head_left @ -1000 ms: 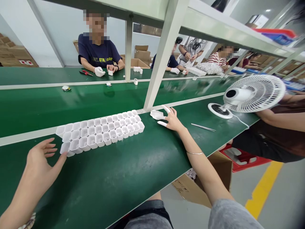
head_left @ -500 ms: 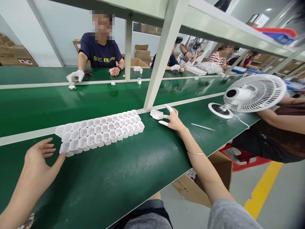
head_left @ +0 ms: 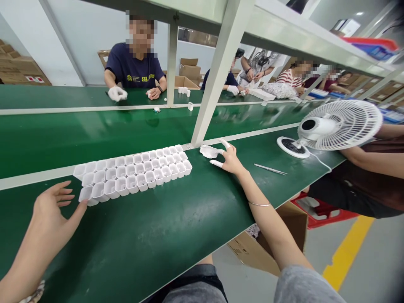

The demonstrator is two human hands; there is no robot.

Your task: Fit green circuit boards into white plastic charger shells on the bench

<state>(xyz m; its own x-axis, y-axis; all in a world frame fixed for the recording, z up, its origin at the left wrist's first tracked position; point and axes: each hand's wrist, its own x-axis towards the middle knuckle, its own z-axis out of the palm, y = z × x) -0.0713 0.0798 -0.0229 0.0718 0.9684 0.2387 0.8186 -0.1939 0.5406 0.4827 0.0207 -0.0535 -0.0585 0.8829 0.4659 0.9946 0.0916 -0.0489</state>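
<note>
Head view: three rows of white plastic cups (head_left: 139, 169) stand mouths up, long axis along the bench's (head_left: 176, 227) far edge, probably light, stiff and smooth, best gripped by their outer walls. The left hand (head_left: 52, 212) is spread wide, thumb at the near-left corner cup (head_left: 86, 194); the right hand (head_left: 232, 161), fingers parted, is beside a crumpled white piece (head_left: 208, 151), contact unclear.
</note>
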